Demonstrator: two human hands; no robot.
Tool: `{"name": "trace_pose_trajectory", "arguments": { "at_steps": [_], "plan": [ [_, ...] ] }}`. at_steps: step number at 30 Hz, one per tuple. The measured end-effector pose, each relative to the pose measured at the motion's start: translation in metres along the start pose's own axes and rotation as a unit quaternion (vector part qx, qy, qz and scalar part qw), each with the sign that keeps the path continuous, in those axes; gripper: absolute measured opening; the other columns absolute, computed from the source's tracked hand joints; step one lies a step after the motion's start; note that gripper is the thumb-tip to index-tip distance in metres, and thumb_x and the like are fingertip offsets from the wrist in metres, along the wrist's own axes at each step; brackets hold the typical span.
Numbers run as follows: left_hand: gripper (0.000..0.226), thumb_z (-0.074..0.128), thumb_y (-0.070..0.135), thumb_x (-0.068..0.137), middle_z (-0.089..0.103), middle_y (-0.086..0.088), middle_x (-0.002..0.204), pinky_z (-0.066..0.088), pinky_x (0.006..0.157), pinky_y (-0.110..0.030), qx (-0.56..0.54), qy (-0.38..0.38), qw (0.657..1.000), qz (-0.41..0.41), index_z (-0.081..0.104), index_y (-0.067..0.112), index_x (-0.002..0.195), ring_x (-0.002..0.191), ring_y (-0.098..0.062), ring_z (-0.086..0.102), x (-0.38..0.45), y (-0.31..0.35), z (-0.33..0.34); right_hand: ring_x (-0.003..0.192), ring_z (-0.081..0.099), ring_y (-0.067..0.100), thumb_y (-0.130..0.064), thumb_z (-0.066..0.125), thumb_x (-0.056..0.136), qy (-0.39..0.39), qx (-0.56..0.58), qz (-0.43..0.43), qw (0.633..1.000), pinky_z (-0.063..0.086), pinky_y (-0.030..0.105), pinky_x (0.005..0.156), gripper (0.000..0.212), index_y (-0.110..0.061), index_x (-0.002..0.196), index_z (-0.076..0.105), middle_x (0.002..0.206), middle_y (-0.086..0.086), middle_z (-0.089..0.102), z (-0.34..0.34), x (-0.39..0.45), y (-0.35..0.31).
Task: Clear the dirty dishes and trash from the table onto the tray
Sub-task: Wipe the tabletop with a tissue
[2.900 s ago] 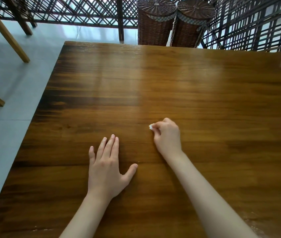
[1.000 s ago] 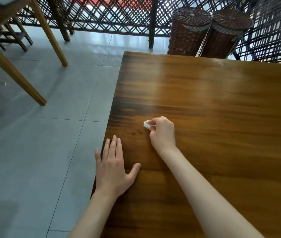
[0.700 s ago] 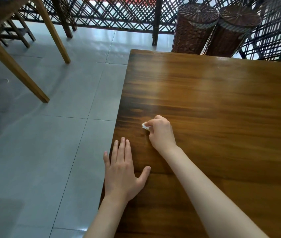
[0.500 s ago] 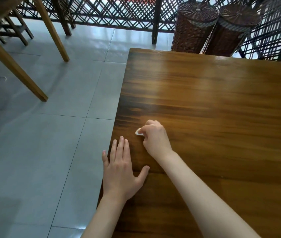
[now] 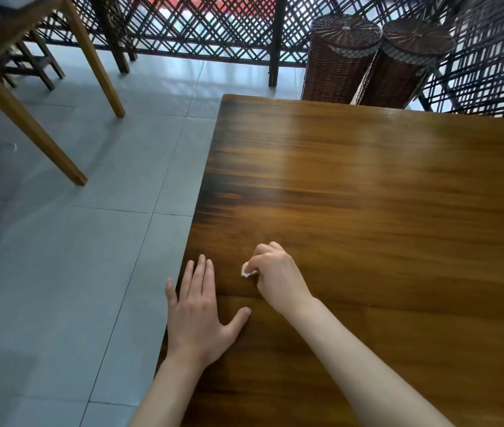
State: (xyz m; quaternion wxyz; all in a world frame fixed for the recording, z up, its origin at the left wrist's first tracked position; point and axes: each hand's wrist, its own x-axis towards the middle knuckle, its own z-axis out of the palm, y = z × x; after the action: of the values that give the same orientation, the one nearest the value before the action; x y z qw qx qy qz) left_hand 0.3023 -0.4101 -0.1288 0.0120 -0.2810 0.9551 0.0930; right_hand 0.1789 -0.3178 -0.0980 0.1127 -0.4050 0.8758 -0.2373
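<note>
Right hand (image 5: 277, 272) pinches perhaps tissue (image 5: 247, 271); left hand (image 5: 197, 312) flat.

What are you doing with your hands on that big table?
The right hand is pinching a small white scrap just above the wooden table, near its left edge. It looks like a bit of trash being picked up. The left hand lies flat and open at the table's edge, holding nothing. No tray or dishes show in this view, so where the scrap goes cannot be seen. Two wicker baskets stand on the floor past the far end.
</note>
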Motion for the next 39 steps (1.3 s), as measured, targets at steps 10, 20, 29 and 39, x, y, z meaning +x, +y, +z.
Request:
{"name": "trace_pose_trajectory", "arguments": {
  "at_steps": [10, 20, 29, 39],
  "plan": [
    [0.097, 0.036, 0.078, 0.071, 0.033, -0.004, 0.150, 0.004, 0.109, -0.049, -0.019, 0.012, 1.000, 0.000, 0.035, 0.014, 0.143, 0.140, -0.024, 0.024, -0.044, 0.042, -0.001, 0.079, 0.059, 0.014, 0.011, 0.057, 0.081, 0.139, 0.098, 0.154, 0.973, 0.044, 0.019, 0.073, 0.026, -0.006, 0.088, 0.075, 0.086, 0.004, 0.066, -0.063, -0.044, 0.055],
    [0.093, 0.039, 0.074, 0.073, 0.036, -0.005, 0.148, 0.009, 0.110, -0.048, -0.004, 0.009, 0.999, 0.039, 0.036, 0.013, 0.142, 0.139, -0.024, 0.027, -0.075, 0.099, 0.015, 0.086, 0.060, 0.015, 0.008, 0.055, 0.085, 0.103, 0.067, 0.170, 0.978, 0.048, 0.020, 0.079, 0.026, -0.007, 0.091, 0.075, 0.091, 0.003, 0.066, -0.068, -0.102, 0.099],
    [0.092, 0.032, 0.074, 0.075, 0.030, -0.003, 0.151, 0.002, 0.110, -0.045, 0.021, 0.020, 0.999, 0.024, 0.030, 0.015, 0.145, 0.141, -0.023, 0.022, -0.079, 0.108, 0.028, 0.093, 0.053, 0.015, 0.003, 0.056, 0.087, 0.077, 0.006, 0.101, 0.992, 0.048, 0.022, 0.080, 0.027, -0.011, 0.104, 0.072, 0.095, 0.002, 0.064, -0.041, -0.135, 0.084],
    [0.084, 0.036, 0.066, 0.078, 0.031, -0.005, 0.150, 0.004, 0.110, -0.046, 0.032, 0.030, 0.999, 0.018, 0.031, 0.014, 0.145, 0.141, -0.025, 0.024, -0.079, 0.110, 0.029, 0.089, 0.053, 0.013, 0.001, 0.061, 0.086, 0.035, 0.011, 0.038, 0.999, 0.052, 0.021, 0.076, 0.023, -0.011, 0.101, 0.073, 0.092, 0.002, 0.065, -0.042, -0.183, 0.077]
  ]
}}
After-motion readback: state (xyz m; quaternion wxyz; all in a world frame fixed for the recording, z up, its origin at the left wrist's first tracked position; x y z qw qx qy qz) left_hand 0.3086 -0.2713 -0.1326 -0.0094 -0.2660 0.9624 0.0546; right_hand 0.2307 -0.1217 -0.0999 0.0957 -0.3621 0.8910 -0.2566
